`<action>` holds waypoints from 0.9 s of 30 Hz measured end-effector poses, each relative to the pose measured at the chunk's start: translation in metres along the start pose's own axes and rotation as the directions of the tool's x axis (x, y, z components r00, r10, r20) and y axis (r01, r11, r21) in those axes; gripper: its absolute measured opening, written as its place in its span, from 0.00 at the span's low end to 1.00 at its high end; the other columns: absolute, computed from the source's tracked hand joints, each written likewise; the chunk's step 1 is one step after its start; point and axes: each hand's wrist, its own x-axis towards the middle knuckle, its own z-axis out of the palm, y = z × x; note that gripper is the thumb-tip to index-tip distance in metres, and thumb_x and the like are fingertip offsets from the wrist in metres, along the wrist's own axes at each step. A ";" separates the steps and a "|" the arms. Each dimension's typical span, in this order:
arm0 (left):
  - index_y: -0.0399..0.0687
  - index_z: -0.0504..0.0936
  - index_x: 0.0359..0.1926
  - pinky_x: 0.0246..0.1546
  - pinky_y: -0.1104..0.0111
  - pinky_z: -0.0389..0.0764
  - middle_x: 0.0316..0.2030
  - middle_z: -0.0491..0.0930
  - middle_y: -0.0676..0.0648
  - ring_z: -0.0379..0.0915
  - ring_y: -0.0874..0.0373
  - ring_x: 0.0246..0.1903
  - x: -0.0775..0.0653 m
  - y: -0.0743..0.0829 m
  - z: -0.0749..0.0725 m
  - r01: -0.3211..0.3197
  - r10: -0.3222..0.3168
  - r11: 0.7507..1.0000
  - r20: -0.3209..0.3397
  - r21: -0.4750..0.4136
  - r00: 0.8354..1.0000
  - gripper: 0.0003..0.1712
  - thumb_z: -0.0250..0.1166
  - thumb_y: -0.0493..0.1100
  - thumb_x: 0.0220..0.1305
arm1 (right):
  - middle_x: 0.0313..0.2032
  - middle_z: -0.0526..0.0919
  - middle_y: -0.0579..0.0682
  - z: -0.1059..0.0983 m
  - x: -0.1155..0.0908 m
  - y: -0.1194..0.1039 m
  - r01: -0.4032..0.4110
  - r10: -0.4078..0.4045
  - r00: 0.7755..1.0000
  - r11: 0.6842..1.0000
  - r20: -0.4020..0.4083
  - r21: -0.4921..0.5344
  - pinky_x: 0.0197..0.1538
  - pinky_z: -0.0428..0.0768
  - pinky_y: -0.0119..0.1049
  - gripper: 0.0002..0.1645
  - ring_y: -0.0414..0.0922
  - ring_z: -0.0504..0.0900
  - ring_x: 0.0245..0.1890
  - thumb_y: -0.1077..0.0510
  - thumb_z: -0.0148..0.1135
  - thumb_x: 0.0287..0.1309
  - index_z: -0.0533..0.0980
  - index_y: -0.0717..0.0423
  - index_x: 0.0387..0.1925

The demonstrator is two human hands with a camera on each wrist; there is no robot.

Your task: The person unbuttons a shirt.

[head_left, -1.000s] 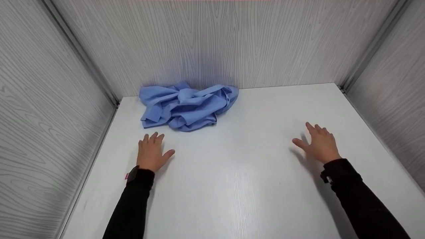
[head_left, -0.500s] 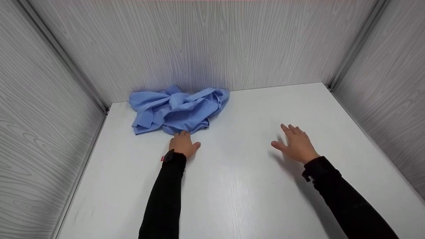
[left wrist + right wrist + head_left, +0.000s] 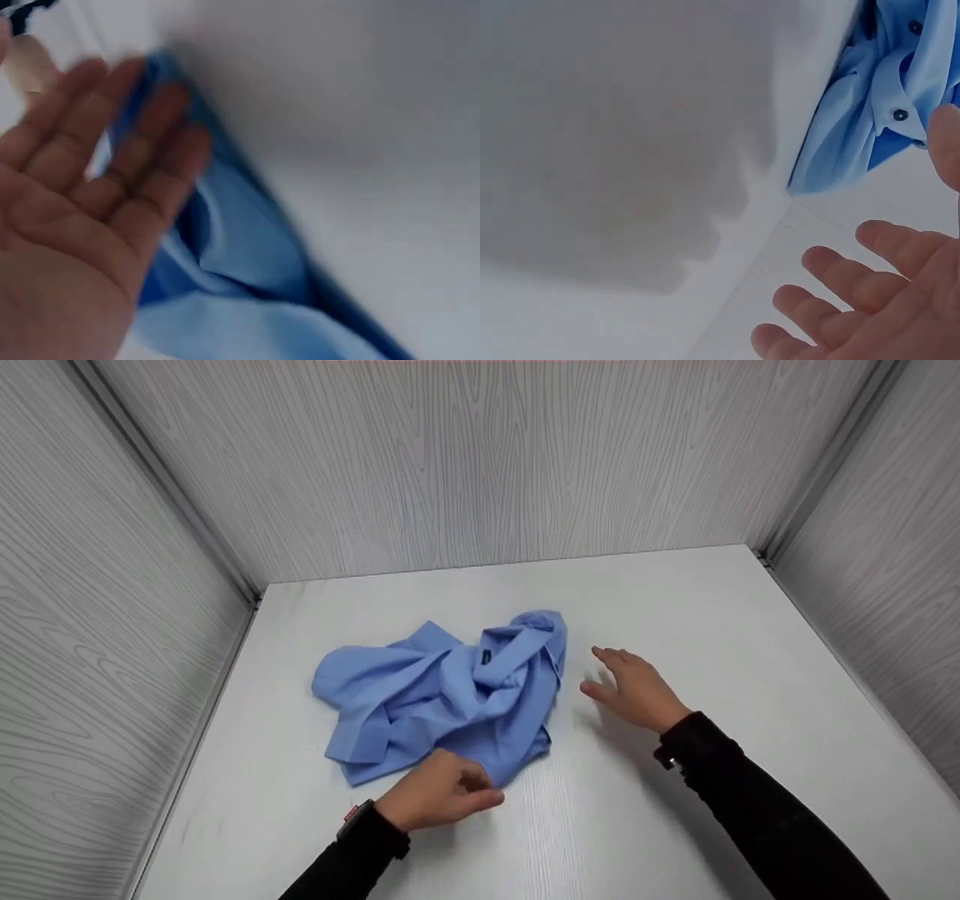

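A crumpled blue button-up shirt (image 3: 412,690) lies in the middle of the table, its dark neck label facing up. Dark buttons on the shirt (image 3: 838,142) show in the right wrist view. At its near edge is my left hand (image 3: 442,793), fingers loosely bent; in the left wrist view this left hand (image 3: 82,195) has its fingers extended over the cloth, pinching nothing. Whether it touches the fabric is unclear. My right hand (image 3: 631,690) hovers just right of the shirt, fingers spread and holding nothing. The right wrist view shows that right hand (image 3: 870,300) apart from the cloth.
The white table (image 3: 675,592) is bounded by a grey wood-grain back wall (image 3: 480,465). A left side panel (image 3: 90,660) and a right side panel (image 3: 885,585) flank it. Both forearms wear black sleeves with wrist bands.
The shirt has slid from the back wall toward me and a little right. My left hand reached its near edge, then came back nearer me. My right hand has shifted left.
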 end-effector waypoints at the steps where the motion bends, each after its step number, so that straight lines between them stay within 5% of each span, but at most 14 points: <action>1: 0.54 0.87 0.31 0.29 0.73 0.77 0.25 0.83 0.58 0.75 0.67 0.25 0.000 0.001 -0.006 -0.028 0.029 1.000 -0.088 0.010 0.996 0.19 0.63 0.61 0.65 | 0.70 0.67 0.62 0.001 0.002 -0.005 0.032 -0.031 0.999 0.999 -0.044 0.010 0.71 0.62 0.57 0.43 0.61 0.64 0.71 0.37 0.55 0.68 0.59 0.57 0.74; 3: 0.53 0.84 0.28 0.28 0.73 0.75 0.23 0.80 0.58 0.73 0.66 0.24 0.006 -0.006 -0.019 -0.032 0.073 0.990 -0.307 0.134 0.949 0.15 0.65 0.56 0.66 | 0.67 0.70 0.62 0.002 0.008 -0.015 0.115 -0.115 0.983 0.993 -0.141 -0.004 0.69 0.67 0.56 0.39 0.61 0.68 0.68 0.47 0.59 0.68 0.60 0.56 0.74; 5: 0.50 0.83 0.35 0.35 0.69 0.79 0.29 0.80 0.53 0.76 0.61 0.30 0.014 -0.023 -0.034 0.073 0.065 0.965 -0.499 0.252 0.864 0.10 0.64 0.50 0.68 | 0.66 0.71 0.63 0.004 0.016 -0.025 0.188 -0.194 0.959 0.981 -0.206 -0.050 0.67 0.69 0.56 0.38 0.61 0.70 0.66 0.55 0.62 0.66 0.60 0.54 0.74; 7: 0.46 0.82 0.48 0.47 0.61 0.79 0.42 0.82 0.46 0.77 0.51 0.42 0.022 -0.045 -0.047 0.214 -0.014 0.936 -0.581 0.278 0.814 0.12 0.64 0.46 0.68 | 0.67 0.69 0.63 0.008 0.024 -0.033 0.238 -0.254 0.943 0.966 -0.213 -0.099 0.67 0.69 0.57 0.40 0.62 0.70 0.65 0.60 0.62 0.64 0.59 0.50 0.74; 10: 0.42 0.76 0.61 0.57 0.51 0.73 0.55 0.80 0.39 0.73 0.40 0.54 0.029 -0.073 -0.058 0.392 -0.229 0.895 -0.534 0.213 0.813 0.25 0.64 0.50 0.68 | 0.70 0.67 0.59 0.015 0.035 -0.046 0.297 -0.311 0.942 0.948 -0.129 -0.118 0.68 0.67 0.58 0.39 0.61 0.68 0.67 0.61 0.57 0.66 0.58 0.45 0.75; 13: 0.42 0.79 0.57 0.55 0.50 0.74 0.53 0.82 0.39 0.76 0.40 0.53 0.032 -0.087 -0.059 0.479 -0.381 0.860 -0.404 0.175 0.832 0.26 0.66 0.55 0.66 | 0.69 0.70 0.55 0.021 0.041 -0.052 0.324 -0.327 0.945 0.942 -0.023 -0.082 0.69 0.65 0.57 0.35 0.59 0.68 0.68 0.59 0.51 0.68 0.61 0.44 0.74; 15: 0.42 0.82 0.45 0.48 0.53 0.77 0.42 0.84 0.41 0.79 0.44 0.44 0.032 -0.089 -0.056 0.471 -0.393 0.868 -0.364 0.156 0.845 0.18 0.65 0.53 0.67 | 0.66 0.75 0.53 0.023 0.041 -0.053 0.328 -0.327 0.945 0.944 0.029 -0.033 0.69 0.66 0.55 0.29 0.56 0.71 0.67 0.55 0.50 0.69 0.67 0.46 0.71; 17: 0.43 0.81 0.37 0.41 0.54 0.78 0.35 0.83 0.43 0.80 0.47 0.37 0.032 -0.087 -0.055 0.443 -0.365 0.887 -0.391 0.131 0.845 0.13 0.64 0.49 0.68 | 0.60 0.80 0.51 0.024 0.040 -0.052 0.318 -0.318 0.946 0.948 0.056 0.019 0.67 0.70 0.51 0.24 0.53 0.76 0.63 0.50 0.50 0.72 0.74 0.48 0.65; 19: 0.43 0.80 0.35 0.39 0.53 0.77 0.33 0.83 0.42 0.79 0.46 0.34 0.031 -0.085 -0.055 0.426 -0.307 0.892 -0.487 0.152 0.818 0.09 0.63 0.45 0.68 | 0.54 0.84 0.50 0.025 0.039 -0.052 0.332 -0.335 0.940 0.942 0.061 0.058 0.63 0.74 0.48 0.21 0.50 0.80 0.57 0.48 0.53 0.72 0.80 0.52 0.58; 22: 0.42 0.82 0.45 0.44 0.51 0.77 0.42 0.84 0.40 0.80 0.42 0.42 0.031 -0.077 -0.056 0.420 -0.194 0.883 -0.651 0.210 0.734 0.10 0.64 0.39 0.64 | 0.47 0.87 0.51 0.028 0.033 -0.054 0.398 -0.402 0.914 0.915 0.059 0.066 0.58 0.78 0.46 0.17 0.48 0.84 0.51 0.52 0.56 0.71 0.83 0.55 0.51; 23: 0.42 0.82 0.48 0.46 0.51 0.77 0.44 0.84 0.40 0.79 0.41 0.44 0.032 -0.073 -0.056 0.406 -0.152 0.884 -0.681 0.230 0.716 0.13 0.64 0.38 0.63 | 0.46 0.87 0.51 0.030 0.029 -0.056 0.421 -0.424 0.903 0.905 0.065 0.059 0.58 0.78 0.46 0.17 0.48 0.84 0.50 0.53 0.56 0.71 0.83 0.56 0.51; 24: 0.41 0.82 0.49 0.46 0.51 0.77 0.44 0.84 0.40 0.79 0.41 0.44 0.034 -0.067 -0.055 0.384 -0.117 0.889 -0.689 0.248 0.715 0.14 0.64 0.38 0.63 | 0.45 0.87 0.52 0.031 0.025 -0.058 0.442 -0.445 0.892 0.895 0.073 0.053 0.59 0.77 0.46 0.16 0.48 0.84 0.50 0.54 0.56 0.71 0.83 0.57 0.51; 25: 0.42 0.82 0.50 0.46 0.52 0.77 0.44 0.83 0.41 0.79 0.43 0.44 0.036 -0.059 -0.054 0.356 -0.103 0.900 -0.672 0.252 0.733 0.14 0.63 0.39 0.64 | 0.45 0.87 0.52 0.033 0.021 -0.060 0.459 -0.461 0.883 0.887 0.084 0.049 0.59 0.77 0.46 0.16 0.48 0.84 0.50 0.55 0.56 0.70 0.82 0.58 0.52; 27: 0.45 0.83 0.49 0.42 0.58 0.79 0.40 0.84 0.45 0.79 0.49 0.39 0.041 -0.040 -0.050 0.299 -0.127 0.930 -0.576 0.214 0.807 0.14 0.62 0.47 0.68 | 0.45 0.87 0.52 0.036 0.011 -0.067 0.474 -0.476 0.872 0.879 0.111 0.052 0.59 0.77 0.45 0.16 0.48 0.83 0.50 0.56 0.56 0.71 0.82 0.57 0.53</action>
